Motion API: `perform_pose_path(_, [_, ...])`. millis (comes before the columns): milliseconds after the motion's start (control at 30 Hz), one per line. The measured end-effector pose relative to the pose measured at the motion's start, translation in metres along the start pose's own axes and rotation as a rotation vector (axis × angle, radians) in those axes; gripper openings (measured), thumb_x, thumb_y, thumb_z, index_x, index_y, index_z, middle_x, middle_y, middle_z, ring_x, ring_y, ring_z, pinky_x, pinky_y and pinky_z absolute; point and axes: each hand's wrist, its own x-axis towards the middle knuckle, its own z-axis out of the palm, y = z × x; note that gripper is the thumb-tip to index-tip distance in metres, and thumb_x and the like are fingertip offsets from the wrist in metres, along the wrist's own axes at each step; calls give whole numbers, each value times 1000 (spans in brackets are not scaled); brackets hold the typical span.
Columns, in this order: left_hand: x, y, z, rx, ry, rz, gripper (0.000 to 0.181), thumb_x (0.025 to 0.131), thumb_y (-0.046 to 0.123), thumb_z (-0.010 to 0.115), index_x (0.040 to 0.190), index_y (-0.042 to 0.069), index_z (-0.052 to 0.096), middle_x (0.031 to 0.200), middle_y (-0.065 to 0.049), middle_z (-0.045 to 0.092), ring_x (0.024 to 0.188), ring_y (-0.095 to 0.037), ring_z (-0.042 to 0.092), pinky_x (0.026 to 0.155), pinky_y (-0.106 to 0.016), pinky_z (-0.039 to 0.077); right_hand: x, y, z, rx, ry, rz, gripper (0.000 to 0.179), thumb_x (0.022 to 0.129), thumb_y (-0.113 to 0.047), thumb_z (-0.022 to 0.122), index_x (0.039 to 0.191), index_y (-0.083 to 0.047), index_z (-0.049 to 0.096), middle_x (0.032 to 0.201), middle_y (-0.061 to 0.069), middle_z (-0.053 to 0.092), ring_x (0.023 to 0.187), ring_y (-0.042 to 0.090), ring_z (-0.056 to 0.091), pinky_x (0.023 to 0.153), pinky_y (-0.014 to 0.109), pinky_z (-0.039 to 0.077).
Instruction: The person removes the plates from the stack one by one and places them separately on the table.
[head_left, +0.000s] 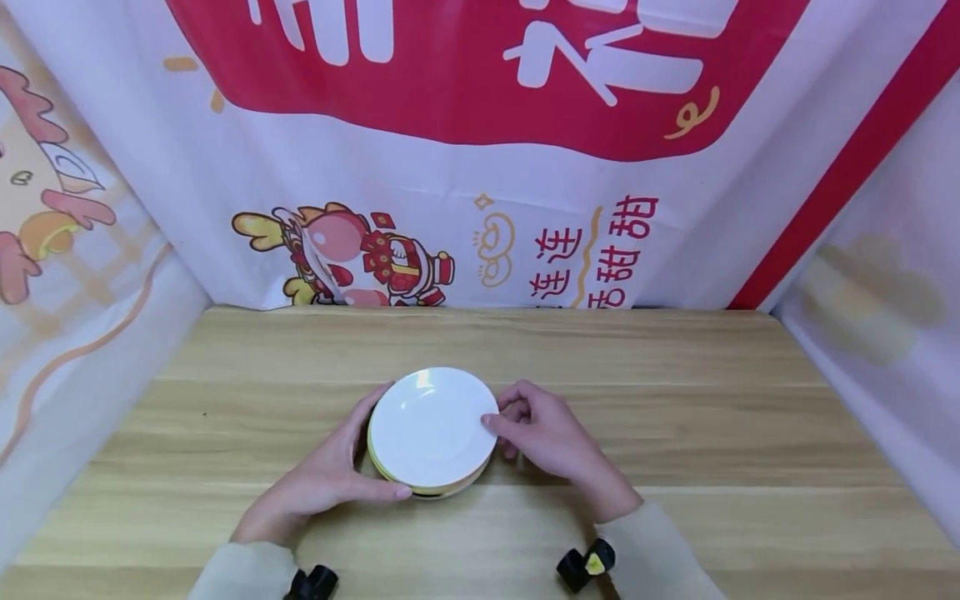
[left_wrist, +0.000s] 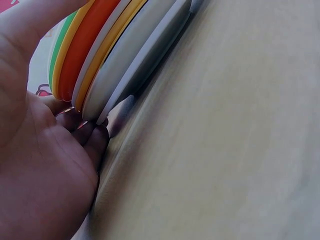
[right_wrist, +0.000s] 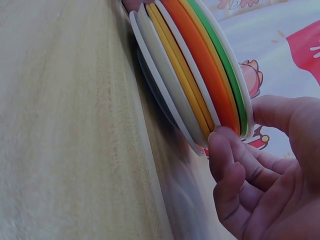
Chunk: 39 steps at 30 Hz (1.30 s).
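Note:
A stack of round plates sits on the wooden table, a white plate uppermost. From the side, the right wrist view shows green, orange, yellow and white rims layered on one another. My left hand grips the stack from the left, thumb along the front rim and fingers around the far left side. In the left wrist view the fingertips reach low on the stacked edges. My right hand pinches the right edge, thumb on the top white plate and curled fingers against the rims below.
The wood-grain table extends on both sides of the stack. A printed cloth with red patches and cartoon figures hangs along the back edge. More printed cloth closes off the left side, and pale cloth the right.

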Motion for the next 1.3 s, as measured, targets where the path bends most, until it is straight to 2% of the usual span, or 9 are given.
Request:
perform_pose_path(367, [0, 1, -1, 16, 2, -12, 127, 74, 19, 101, 172, 28, 20, 179, -2, 22, 167, -33, 10, 131, -69, 4, 2, 1, 1, 22, 4, 9, 32, 99, -32, 80, 118, -10, 67, 88, 8, 71, 71, 21, 70, 61, 35, 57])
perform_pose_path(667, [-1, 1, -1, 10, 12, -31, 129, 73, 20, 102, 172, 26, 19, 181, -1, 19, 169, -31, 4, 132, -68, 2, 3, 1, 2, 22, 9, 24, 24, 99, -29, 79, 108, -12, 65, 87, 8, 68, 72, 22, 69, 63, 32, 55])
perform_pose_path(1033, [1, 1, 0, 4, 6, -27, 129, 73, 21, 102, 172, 25, 19, 179, -1, 22, 168, -31, 7, 133, -68, 3, 1, 5, 0, 54, -2, 36, 21, 100, -29, 78, 102, -11, 67, 85, 8, 70, 73, 23, 70, 66, 33, 58])
perform_pose_path(1300, [0, -2, -2, -5, 9, -29, 128, 73, 22, 102, 172, 28, 20, 180, 0, 21, 168, -31, 6, 133, -69, 3, 4, 7, 0, 91, -4, 33, 21, 101, -28, 77, 105, -10, 67, 85, 8, 69, 73, 23, 69, 66, 31, 58])
